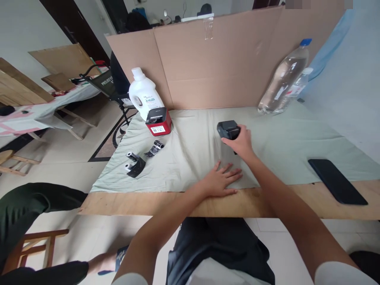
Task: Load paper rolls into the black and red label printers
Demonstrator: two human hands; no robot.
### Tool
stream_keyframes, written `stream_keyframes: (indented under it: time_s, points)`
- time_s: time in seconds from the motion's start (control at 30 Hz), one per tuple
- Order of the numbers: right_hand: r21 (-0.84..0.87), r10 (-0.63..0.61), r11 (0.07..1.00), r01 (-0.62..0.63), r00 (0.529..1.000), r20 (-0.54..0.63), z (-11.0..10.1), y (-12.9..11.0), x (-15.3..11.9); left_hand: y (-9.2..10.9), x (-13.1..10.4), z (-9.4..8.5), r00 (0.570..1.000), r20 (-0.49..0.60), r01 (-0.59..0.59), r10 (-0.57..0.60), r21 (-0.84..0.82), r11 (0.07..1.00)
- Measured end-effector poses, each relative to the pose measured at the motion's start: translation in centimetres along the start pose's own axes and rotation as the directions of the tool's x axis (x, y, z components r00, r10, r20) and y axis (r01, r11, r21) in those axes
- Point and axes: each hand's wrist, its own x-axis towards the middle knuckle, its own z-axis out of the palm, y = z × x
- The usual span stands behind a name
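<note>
My right hand [244, 142] grips a small black boxy device [228, 129] from its right side, thumb along the near edge. Whether the device touches the cloth under it, I cannot tell. Nearer to me, my left hand [222, 180] lies flat with fingers spread on the pale green cloth [190, 154], holding nothing. Off to the left sits a red and black box [158, 122] with a white label. In front of that box are a small roll of black film [154, 148] and a curved black piece with white-ended rolls [135, 164].
A white jug [145, 93] stands behind the red box, against a cardboard panel [213, 67]. Two clear bottles [285, 79] lean at the back right. A dark phone [337, 181] lies across the wooden front edge [133, 202]. Another person's leg [38, 200] is at the left.
</note>
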Motion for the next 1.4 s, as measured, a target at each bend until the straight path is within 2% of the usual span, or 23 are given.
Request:
stream_keyframes:
  time_s: [0.1,0.17,0.27,0.43,0.6,0.73,0.8,0.83,0.87,0.9,0.97,1.0,1.03,1.07,1.13,1.2,1.3,1.4]
  points:
    - [-0.016,0.077,0.997,-0.076,0.996,0.045,2.5,-3.4,-2.4,-0.1,0.0,0.1,1.000,-0.011,0.005,-0.005,-0.019,1.000]
    - [-0.042,0.120,0.992,-0.118,0.992,0.044,3.8,-4.6,-3.2,-0.1,-0.1,0.1,1.000,-0.020,0.003,-0.004,-0.016,1.000]
    - [-0.068,0.136,0.989,-0.135,0.991,0.016,5.3,-4.9,-3.8,-0.2,-0.1,0.2,0.999,-0.032,0.003,-0.003,0.012,1.000]
    - [-0.097,0.109,0.989,-0.110,0.994,-0.015,6.6,-4.0,-4.4,-0.1,-0.1,0.5,0.999,-0.029,0.021,-0.019,0.043,0.999]
    - [-0.082,0.132,0.988,-0.131,0.991,0.015,6.3,-3.3,-4.7,-0.2,-0.6,0.3,0.992,-0.116,-0.046,0.049,0.034,0.998]
    - [-0.077,0.082,0.994,-0.073,0.989,0.126,4.5,-2.5,-4.7,0.0,-1.7,-0.6,0.979,-0.142,-0.149,0.144,-0.023,0.989]
    - [-0.082,0.057,0.996,-0.042,0.980,0.189,3.3,-1.9,-4.8,-0.3,-2.2,-1.2,0.981,-0.178,-0.089,0.074,-0.079,0.993]
    - [-0.085,0.047,0.996,-0.029,0.975,0.215,2.7,-1.6,-4.8,-0.8,-2.3,-1.6,0.970,-0.242,-0.024,-0.008,-0.129,0.991]
    - [-0.085,0.037,0.996,-0.018,0.971,0.237,2.2,-1.4,-4.9,-1.5,-2.2,-2.0,0.936,-0.333,0.052,-0.119,-0.202,0.978]
    - [-0.077,0.024,0.997,-0.005,0.967,0.253,1.8,-1.2,-4.9,-2.5,-2.0,-2.5,0.870,-0.426,0.125,-0.249,-0.297,0.947]
    - [-0.014,-0.014,1.000,0.018,0.965,0.261,1.4,-0.9,-4.8,-5.2,-0.9,-3.8,0.669,-0.527,0.242,-0.524,-0.512,0.824]
    - [0.042,-0.030,0.999,0.019,0.967,0.255,1.4,-0.9,-4.7,-6.7,-0.2,-4.4,0.579,-0.510,0.294,-0.636,-0.597,0.747]
    - [0.106,-0.040,0.994,0.014,0.969,0.245,1.4,-0.9,-4.6,-8.2,0.5,-5.1,0.523,-0.463,0.349,-0.716,-0.649,0.676]
    - [0.168,-0.043,0.986,0.003,0.971,0.237,1.6,-0.8,-4.5,-9.5,1.2,-5.6,0.504,-0.406,0.404,-0.762,-0.670,0.623]
    - [0.276,-0.041,0.961,-0.025,0.972,0.231,1.9,-0.7,-4.4,-11.4,2.3,-6.1,0.526,-0.321,0.470,-0.787,-0.662,0.584]
    - [0.358,-0.038,0.932,-0.047,0.973,0.227,2.2,-0.4,-4.4,-12.0,2.9,-5.8,0.580,-0.303,0.487,-0.756,-0.615,0.620]
    - [0.439,-0.032,0.896,-0.068,0.976,0.217,2.5,0.1,-4.7,-11.3,3.0,-4.4,0.637,-0.338,0.516,-0.692,-0.480,0.709]
    - [0.432,-0.016,0.899,-0.074,0.980,0.200,2.5,0.1,-5.2,-10.5,2.8,-3.3,0.667,-0.363,0.539,-0.651,-0.369,0.757]
